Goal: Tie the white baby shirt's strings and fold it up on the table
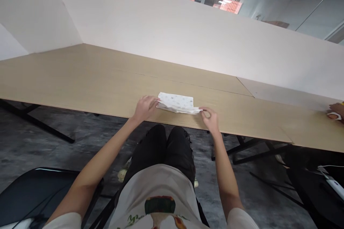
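Observation:
A white cloth (177,101) with a small faint print lies partly folded on the table near its front edge. My left hand (145,108) pinches the cloth's left end between thumb and fingers. At the opposite end, my right hand (210,118) grips the right corner, with thumb and forefinger pressed together. Between the two hands the near edge of the cloth is drawn out in a loose, wrinkled strip, while its far part rests flat on the tabletop.
The long tan table (80,75) runs along a white partition (161,28). Another person's hand (336,110) holds something white at the far right. Black chairs (34,189) stand on the left and lower right. Dark table legs (53,128) show below the edge.

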`<state>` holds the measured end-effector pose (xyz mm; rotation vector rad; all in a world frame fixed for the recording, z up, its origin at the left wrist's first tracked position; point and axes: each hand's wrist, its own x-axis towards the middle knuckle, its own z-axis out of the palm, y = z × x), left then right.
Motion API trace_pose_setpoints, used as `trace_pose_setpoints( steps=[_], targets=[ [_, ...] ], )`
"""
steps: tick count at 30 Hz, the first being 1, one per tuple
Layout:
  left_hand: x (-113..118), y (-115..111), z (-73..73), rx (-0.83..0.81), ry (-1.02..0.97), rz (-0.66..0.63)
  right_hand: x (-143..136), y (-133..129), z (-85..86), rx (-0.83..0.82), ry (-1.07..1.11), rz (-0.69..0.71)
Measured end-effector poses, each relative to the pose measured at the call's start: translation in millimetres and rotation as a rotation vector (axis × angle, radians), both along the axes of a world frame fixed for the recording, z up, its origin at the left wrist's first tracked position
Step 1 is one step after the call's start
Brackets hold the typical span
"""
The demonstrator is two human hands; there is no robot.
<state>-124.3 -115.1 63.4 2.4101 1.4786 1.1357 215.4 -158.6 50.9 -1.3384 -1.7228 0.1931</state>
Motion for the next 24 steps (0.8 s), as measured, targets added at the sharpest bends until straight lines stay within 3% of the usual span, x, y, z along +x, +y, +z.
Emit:
trace_pose_setpoints(
  steps=[4, 6, 9, 12, 16, 24],
  targets=[
    [21.3, 51.2, 22.1, -0.091, 0.001, 0.151, -7.6, 72.8, 20.3, -0.123, 0.047, -0.194],
    [30.8, 83.0, 19.1, -0.206, -0.006, 0.224, -13.8, 110.8, 17.3, -0.237, 0.012, -0.264],
    [37.6, 113.5, -0.3, -0.398, 0.058, 0.322, -22.0, 145.0, -0.6, -0.42, -0.063, -0.304],
    [34.7, 119.1, -24.3, -0.438, 0.062, 0.33, -25.2, 152.2, -22.2, -0.464, -0.102, -0.298],
    [25.5, 114.2, -45.3, -0.351, -0.039, 0.279, -22.9, 145.9, -40.0, -0.352, -0.108, -0.247],
    [21.8, 114.8, -53.4, -0.358, -0.171, 0.283, -21.5, 139.1, -41.3, -0.33, -0.075, -0.213]
  ],
)
